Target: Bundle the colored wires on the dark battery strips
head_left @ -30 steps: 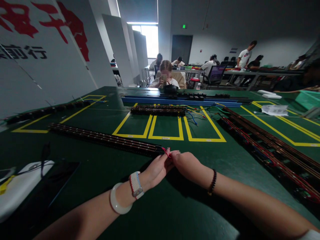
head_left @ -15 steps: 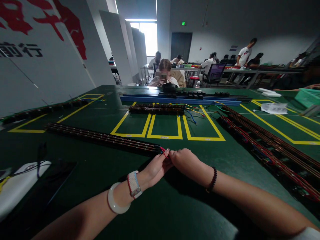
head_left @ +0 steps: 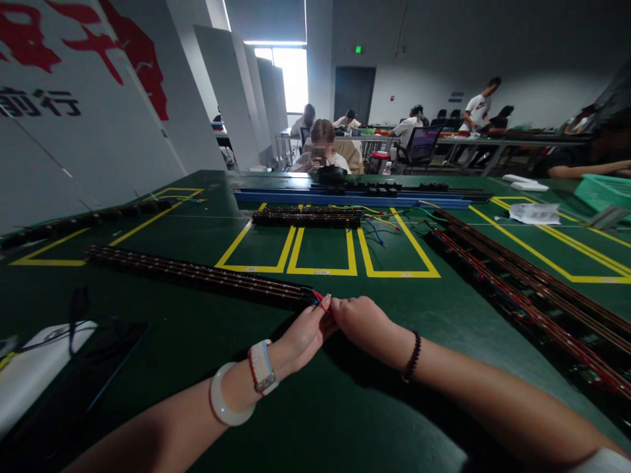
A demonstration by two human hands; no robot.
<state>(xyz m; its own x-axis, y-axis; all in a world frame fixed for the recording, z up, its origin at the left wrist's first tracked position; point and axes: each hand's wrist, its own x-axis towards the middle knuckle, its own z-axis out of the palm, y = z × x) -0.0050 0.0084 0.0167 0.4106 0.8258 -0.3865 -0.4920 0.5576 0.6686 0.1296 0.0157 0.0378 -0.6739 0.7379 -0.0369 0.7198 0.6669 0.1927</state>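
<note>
My left hand (head_left: 302, 336) and my right hand (head_left: 359, 322) meet fingertip to fingertip at the near end of a long dark strip (head_left: 197, 274) that lies across the green table (head_left: 325, 407). Both pinch the short red wire (head_left: 319, 298) that sticks out of the strip's end. A white bangle and a watch sit on my left wrist, a dark bead bracelet on my right.
More dark strips with red wires (head_left: 517, 289) run along the right. Another strip bundle (head_left: 308, 217) lies beyond the yellow-taped boxes (head_left: 323, 253), with a blue rail (head_left: 355, 197) behind. A white device (head_left: 34, 361) lies at the near left. A person (head_left: 323, 151) sits across the table; others work farther back.
My hands stay together on the red wire; they shifted only slightly left as the view moved a little.
</note>
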